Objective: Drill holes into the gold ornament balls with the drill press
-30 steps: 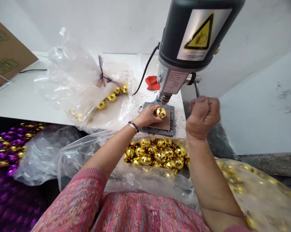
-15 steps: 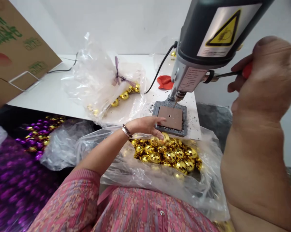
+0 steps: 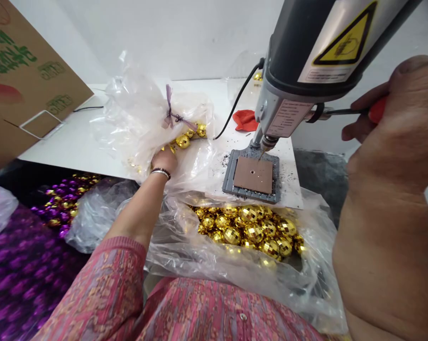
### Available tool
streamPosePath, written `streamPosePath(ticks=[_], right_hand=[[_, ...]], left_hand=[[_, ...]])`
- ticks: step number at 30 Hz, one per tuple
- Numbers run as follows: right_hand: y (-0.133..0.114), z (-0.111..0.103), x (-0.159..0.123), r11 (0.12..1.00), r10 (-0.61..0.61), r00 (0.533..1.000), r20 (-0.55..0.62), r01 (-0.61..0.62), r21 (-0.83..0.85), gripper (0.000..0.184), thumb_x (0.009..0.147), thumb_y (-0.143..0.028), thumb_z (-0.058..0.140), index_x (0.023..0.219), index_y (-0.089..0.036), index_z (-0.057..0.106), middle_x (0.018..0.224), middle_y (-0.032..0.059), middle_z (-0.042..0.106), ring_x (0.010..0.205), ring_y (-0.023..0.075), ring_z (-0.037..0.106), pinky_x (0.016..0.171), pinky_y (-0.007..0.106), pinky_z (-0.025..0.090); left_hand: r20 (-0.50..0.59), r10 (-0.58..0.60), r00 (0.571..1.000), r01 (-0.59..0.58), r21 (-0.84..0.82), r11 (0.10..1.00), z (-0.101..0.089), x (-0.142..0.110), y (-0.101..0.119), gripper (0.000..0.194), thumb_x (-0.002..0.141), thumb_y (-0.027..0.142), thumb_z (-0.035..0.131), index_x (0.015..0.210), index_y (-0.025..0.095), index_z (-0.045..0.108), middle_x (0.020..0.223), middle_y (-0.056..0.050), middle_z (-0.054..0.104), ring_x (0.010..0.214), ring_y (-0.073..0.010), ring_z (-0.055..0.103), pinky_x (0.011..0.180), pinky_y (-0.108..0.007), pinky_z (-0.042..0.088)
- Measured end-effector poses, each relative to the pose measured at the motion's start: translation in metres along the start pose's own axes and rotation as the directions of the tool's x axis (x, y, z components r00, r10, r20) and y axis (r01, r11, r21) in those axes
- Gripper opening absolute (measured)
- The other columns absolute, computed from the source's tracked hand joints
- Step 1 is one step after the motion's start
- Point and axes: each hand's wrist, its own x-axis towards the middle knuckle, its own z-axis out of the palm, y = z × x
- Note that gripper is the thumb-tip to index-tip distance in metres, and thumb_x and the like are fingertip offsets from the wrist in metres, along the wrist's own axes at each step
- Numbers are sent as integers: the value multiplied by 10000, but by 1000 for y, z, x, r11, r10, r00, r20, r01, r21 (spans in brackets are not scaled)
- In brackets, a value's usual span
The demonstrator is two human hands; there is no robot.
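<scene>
My left hand [image 3: 164,160] reaches into a clear plastic bag [image 3: 143,118] at the back of the white table [image 3: 68,139], with its fingers hidden behind the film. Gold mirrored balls [image 3: 182,141] lie close to it inside that bag. My right hand [image 3: 402,109] grips the red-handled feed lever [image 3: 377,110] of a bench drill [image 3: 306,57], high at the right. The drill's thin bit [image 3: 261,155] points down at a brown pad [image 3: 253,175] on a grey metal base [image 3: 228,177], and nothing sits on the pad.
A second plastic bag [image 3: 185,255] full of gold mirrored balls lies below the table edge, in front of me. Purple and gold balls [image 3: 61,206] fill the lower left. A cardboard sheet [image 3: 29,80] leans at the left; a red cloth [image 3: 245,120] and black cable lie behind the drill.
The gold ball held on the pad under the bit a second ago is gone. My left hand has moved from the pad to the back bag. My right hand has risen on the lever.
</scene>
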Motion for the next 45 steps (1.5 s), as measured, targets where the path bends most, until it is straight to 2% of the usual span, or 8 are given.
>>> streamPosePath(ticks=[2,5,10,14,18,23,32,45], right_hand=[[1,0,-1,1000,-24,1000,-6,24,0,328,906,-347,459,634,-170,506,569,-38,462,450,28,427,457,239,235],[2,2,0,997,-71,997,-6,71,-1,351,912,-345,448,613,-168,503,539,-31,432,440,39,404,488,242,269],[4,2,3,998,-57,998,-31,58,34,369,895,-387,496,595,-174,522,518,-18,418,464,71,405,521,252,304],[1,2,5,999,-14,1000,14,13,44,319,895,-316,504,612,-175,545,565,7,468,589,106,489,576,250,338],[-4,3,6,998,33,999,14,-34,53,335,914,-242,495,584,-188,511,547,8,456,624,119,495,632,261,388],[-8,4,7,998,59,998,29,-58,-7,351,929,-260,498,584,-198,498,568,12,457,606,121,488,595,256,404],[-7,2,6,999,25,998,51,-27,42,327,967,-216,464,641,-186,464,615,8,480,607,94,458,548,221,358],[-6,0,5,997,3,996,88,-10,78,308,986,-205,492,681,-173,466,617,-26,471,551,65,397,599,215,398]], left_hand=[[-45,-30,999,29,-24,999,4,0,2,549,829,277,675,1329,141,495,1198,-207,627,1206,-384,544,992,-514,449],[50,165,985,-151,-206,967,4,-8,12,440,806,359,697,1197,180,605,1094,-133,676,1014,-274,630,878,-395,504],[309,563,766,-130,-785,606,0,-34,47,416,793,471,670,1116,209,658,1034,-77,692,840,-149,638,706,-257,509],[378,619,689,-50,-826,561,8,-53,81,594,672,381,798,1218,219,630,1010,-55,685,838,-145,638,645,-223,480],[433,586,685,144,-869,473,25,-65,105,761,617,293,802,1325,279,523,1062,-41,674,801,-140,653,596,-214,456],[408,581,705,143,-883,446,33,-67,111,607,740,389,722,1306,313,516,1146,-64,662,861,-158,655,644,-247,496],[236,610,756,-403,-567,719,43,-61,133,596,797,420,690,1322,179,542,1190,-67,669,1029,-194,608,880,-306,504],[169,661,731,-593,-323,738,56,-62,160,473,682,218,803,1124,156,648,1115,-78,692,1036,-240,618,920,-344,495]])
